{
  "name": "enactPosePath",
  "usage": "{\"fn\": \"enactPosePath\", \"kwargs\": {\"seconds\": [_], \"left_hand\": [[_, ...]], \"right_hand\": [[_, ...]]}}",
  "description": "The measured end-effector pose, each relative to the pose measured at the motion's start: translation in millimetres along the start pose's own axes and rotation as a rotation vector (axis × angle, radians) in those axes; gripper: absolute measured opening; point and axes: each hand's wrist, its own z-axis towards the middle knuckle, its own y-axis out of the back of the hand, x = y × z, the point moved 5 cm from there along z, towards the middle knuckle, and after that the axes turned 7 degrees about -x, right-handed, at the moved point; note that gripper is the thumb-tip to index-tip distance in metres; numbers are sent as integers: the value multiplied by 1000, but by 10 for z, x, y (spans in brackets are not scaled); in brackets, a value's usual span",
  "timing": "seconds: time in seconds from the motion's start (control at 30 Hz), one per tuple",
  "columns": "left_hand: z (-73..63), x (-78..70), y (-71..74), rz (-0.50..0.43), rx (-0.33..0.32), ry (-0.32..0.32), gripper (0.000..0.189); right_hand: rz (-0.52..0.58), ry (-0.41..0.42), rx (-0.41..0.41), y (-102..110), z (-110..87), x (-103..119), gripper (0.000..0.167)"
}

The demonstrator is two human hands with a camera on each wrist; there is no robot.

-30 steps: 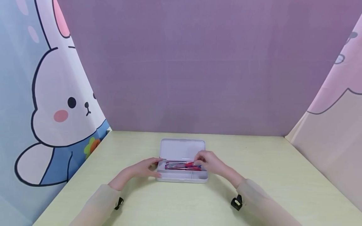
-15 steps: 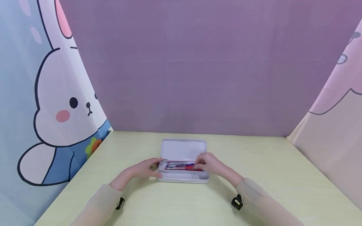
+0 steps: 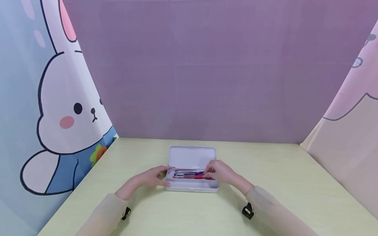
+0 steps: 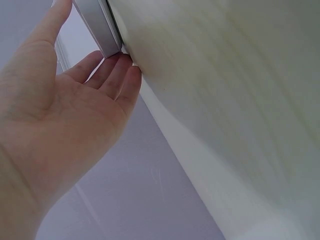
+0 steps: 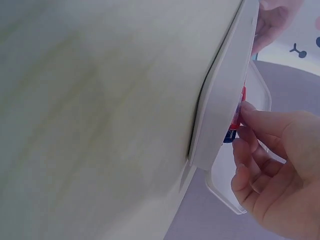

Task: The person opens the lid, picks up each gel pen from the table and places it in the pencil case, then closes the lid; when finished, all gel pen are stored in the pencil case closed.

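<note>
A white pencil case (image 3: 186, 189) lies open on the table, its lid (image 3: 192, 156) tipped back. Several pens (image 3: 184, 173) with blue and red parts lie lengthwise in its long rear compartment. My left hand (image 3: 150, 176) holds the case's left end, thumb at the front corner and fingers at the back; the left wrist view shows the fingertips against the case's end. At the right end, my right hand (image 3: 220, 171) pinches a red pen (image 5: 236, 119) between thumb and fingers, a dark blue pen end (image 5: 229, 136) close by. The fingers partly hide the pens' right ends.
The case's front holds a long compartment and a small right one (image 3: 210, 185). The pale wooden table (image 3: 283, 183) spreads around it. Behind stands a purple backdrop (image 3: 189, 72); a curtain with a cartoon rabbit (image 3: 71, 124) hangs at left.
My right hand has moved slightly down and right. The red pen has come forward and now lies lower along the compartment's front side, more in line with the others. My left hand keeps its hold.
</note>
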Motion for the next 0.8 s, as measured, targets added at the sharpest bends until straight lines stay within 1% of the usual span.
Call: {"fn": "enactPosePath", "kwargs": {"seconds": [0.13,0.3,0.47,0.63,0.7,0.8], "left_hand": [[1,1,-2,-2,2,-9,79],[13,29,-12,-9,9,-13,79],[29,64,-18,-18,17,-10,83],[43,63,-22,-43,24,-18,89],[43,59,-25,-53,26,-16,90],[31,51,-28,-62,30,-12,90]], "right_hand": [[34,6,-6,26,-1,-4,5],[47,29,-61,110,22,-19,5],[43,66,-176,229,88,-30,10],[45,56,-309,309,161,-97,12],[50,46,-353,326,178,-137,14],[30,57,-404,331,196,-196,20]]}}
